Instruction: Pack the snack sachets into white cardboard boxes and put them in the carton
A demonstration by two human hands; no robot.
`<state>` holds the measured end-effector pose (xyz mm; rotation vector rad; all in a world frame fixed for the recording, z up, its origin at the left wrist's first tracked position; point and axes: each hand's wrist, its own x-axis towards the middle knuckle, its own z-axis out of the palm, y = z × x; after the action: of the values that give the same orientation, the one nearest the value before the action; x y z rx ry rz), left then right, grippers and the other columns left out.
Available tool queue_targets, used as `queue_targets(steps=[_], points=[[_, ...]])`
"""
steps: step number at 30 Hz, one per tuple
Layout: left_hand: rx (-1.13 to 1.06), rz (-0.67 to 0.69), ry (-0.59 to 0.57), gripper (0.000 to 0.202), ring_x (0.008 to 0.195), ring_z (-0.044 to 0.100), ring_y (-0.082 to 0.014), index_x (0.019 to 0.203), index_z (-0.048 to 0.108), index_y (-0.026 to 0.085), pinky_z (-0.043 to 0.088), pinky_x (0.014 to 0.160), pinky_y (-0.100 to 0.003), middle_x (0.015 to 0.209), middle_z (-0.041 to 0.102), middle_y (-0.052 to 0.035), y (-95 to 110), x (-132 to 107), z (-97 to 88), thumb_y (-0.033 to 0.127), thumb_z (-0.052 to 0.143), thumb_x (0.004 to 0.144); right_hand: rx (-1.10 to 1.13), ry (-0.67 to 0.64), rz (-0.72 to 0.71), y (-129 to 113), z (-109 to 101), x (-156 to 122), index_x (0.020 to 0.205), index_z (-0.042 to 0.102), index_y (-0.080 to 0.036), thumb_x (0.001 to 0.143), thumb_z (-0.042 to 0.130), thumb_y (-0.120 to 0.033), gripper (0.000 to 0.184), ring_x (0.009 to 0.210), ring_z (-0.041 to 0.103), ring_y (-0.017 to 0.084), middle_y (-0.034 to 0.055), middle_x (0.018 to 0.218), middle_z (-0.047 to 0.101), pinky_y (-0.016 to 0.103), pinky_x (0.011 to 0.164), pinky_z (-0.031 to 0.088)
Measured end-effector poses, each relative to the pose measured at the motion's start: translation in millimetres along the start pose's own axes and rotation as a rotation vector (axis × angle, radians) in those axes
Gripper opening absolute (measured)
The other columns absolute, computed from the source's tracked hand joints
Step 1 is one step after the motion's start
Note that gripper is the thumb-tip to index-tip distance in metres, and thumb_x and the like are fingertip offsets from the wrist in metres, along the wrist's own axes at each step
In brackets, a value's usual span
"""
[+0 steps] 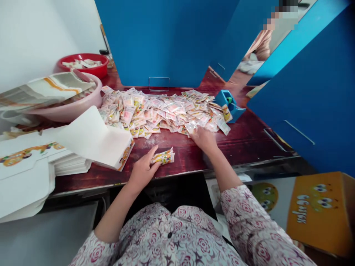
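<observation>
Glossy sachets [155, 114] could slide toward the table's [244, 142] front edge if dragged by the open right grip [203, 139] on them (the left grip [142, 171] only cups a small bundle [163, 156]).

Two hands [142, 171], one red basin [83, 64], one pink basin [74, 111], one blue tape dispenser [229, 105], one orange carton [318, 214] and one sachet bundle [163, 157] were shown; loose sachets [163, 111] were too many to count.

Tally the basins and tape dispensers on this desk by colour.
Red plastic basin: 1
Pink plastic basin: 1
Blue tape dispenser: 1
Total: 3
</observation>
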<state>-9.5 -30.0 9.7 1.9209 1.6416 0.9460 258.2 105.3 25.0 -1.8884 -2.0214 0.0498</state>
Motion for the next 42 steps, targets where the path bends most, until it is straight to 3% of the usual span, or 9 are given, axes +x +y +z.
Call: queue_targets(steps=[7, 10, 14, 18, 23, 26, 31, 37, 42], points=[[-0.07, 0.099, -0.004, 0.014, 0.094, 0.073, -0.0229, 0.099, 0.072, 0.019, 0.059, 0.088, -0.039, 0.1, 0.077, -0.0079, -3, 0, 0.8, 0.024, 0.066, 0.087, 0.066, 0.066, 0.059, 0, 6, -6, 0.123, 0.069, -0.011, 0.089, 0.05, -0.024, 0.041, 0.099, 0.069, 0.031, 0.0177, 0.108, 0.075, 0.039, 0.087, 0.051], [-0.06, 0.193, 0.041, 0.01, 0.124, 0.063, -0.0303, 0.092, 0.072, 0.017, 0.051, 0.106, -0.05, 0.128, 0.068, -0.0168, -2, 2, 1.1, 0.023, 0.066, 0.087, 0.295, 0.061, 0.015, -15, -1, -19, 0.117, 0.072, -0.014, 0.091, 0.048, -0.029, 0.039, 0.083, 0.069, 0.025, 0.0128, 0.094, 0.077, 0.034, 0.077, 0.051], [-0.026, 0.274, 0.032, 0.009, 0.153, 0.029, -0.0356, 0.089, 0.072, 0.017, 0.033, 0.12, -0.058, 0.163, 0.034, -0.0172, -1, 4, 0.2, 0.021, 0.064, 0.088, 0.672, -0.304, -0.309, -58, -5, -47, 0.099, 0.076, -0.018, 0.094, 0.048, -0.036, 0.034, 0.073, 0.065, 0.017, 0.0036, 0.084, 0.076, 0.026, 0.069, 0.049], [-0.1, 0.299, -0.027, 0.009, 0.115, 0.068, -0.0239, 0.09, 0.07, 0.019, 0.056, 0.099, -0.04, 0.125, 0.07, -0.0139, -2, 4, -0.1, 0.02, 0.061, 0.09, 0.841, -0.558, -0.438, -70, -8, -60, 0.101, 0.077, -0.021, 0.095, 0.051, -0.047, 0.038, 0.078, 0.068, 0.016, 0.0001, 0.087, 0.076, 0.026, 0.072, 0.053], [-0.111, 0.168, -0.024, 0.03, 0.099, 0.073, -0.0198, 0.12, 0.066, 0.022, 0.058, 0.091, -0.033, 0.109, 0.076, -0.0062, -1, 2, -0.7, 0.024, 0.061, 0.091, 0.401, -0.057, -0.055, -13, -18, -40, 0.114, 0.073, -0.018, 0.093, 0.057, -0.041, 0.035, 0.111, 0.068, 0.027, 0.0117, 0.118, 0.074, 0.039, 0.099, 0.05], [-0.081, 0.046, -0.051, 0.06, 0.101, 0.073, -0.0221, 0.143, 0.05, 0.023, 0.058, 0.092, -0.035, 0.114, 0.076, -0.0062, 0, 2, -1.3, 0.027, 0.066, 0.086, -0.014, -0.082, 0.087, 12, -16, -35, 0.127, 0.064, -0.01, 0.085, 0.07, -0.041, 0.053, 0.119, 0.063, 0.035, 0.0224, 0.129, 0.067, 0.044, 0.098, 0.049], [-0.121, 0.069, -0.089, 0.023, 0.095, 0.073, -0.0212, 0.106, 0.071, 0.022, 0.058, 0.088, -0.036, 0.106, 0.077, -0.0054, -2, 2, -0.9, 0.027, 0.065, 0.085, -0.179, -0.055, 0.087, 23, -10, -41, 0.114, 0.07, -0.01, 0.095, 0.05, -0.026, 0.032, 0.1, 0.069, 0.031, 0.0201, 0.108, 0.074, 0.038, 0.086, 0.05], [-0.125, 0.161, -0.04, 0.014, 0.114, 0.067, -0.0244, 0.096, 0.072, 0.019, 0.053, 0.103, -0.045, 0.119, 0.072, -0.0117, -2, 1, -1.2, 0.023, 0.066, 0.085, 0.48, 0.238, 0.113, 5, -18, -44, 0.097, 0.073, -0.018, 0.09, 0.051, -0.033, 0.027, 0.085, 0.07, 0.023, 0.009, 0.091, 0.076, 0.036, 0.083, 0.053], [-0.094, 0.203, -0.026, 0.01, 0.148, 0.039, -0.0315, 0.091, 0.073, 0.019, 0.037, 0.118, -0.055, 0.158, 0.043, -0.0132, -1, 2, -2.9, 0.022, 0.066, 0.086, 1.134, -0.254, -0.091, -57, -1, -71, 0.09, 0.072, -0.024, 0.088, 0.059, -0.041, 0.021, 0.098, 0.071, 0.02, 0.0031, 0.104, 0.078, 0.037, 0.096, 0.054]])
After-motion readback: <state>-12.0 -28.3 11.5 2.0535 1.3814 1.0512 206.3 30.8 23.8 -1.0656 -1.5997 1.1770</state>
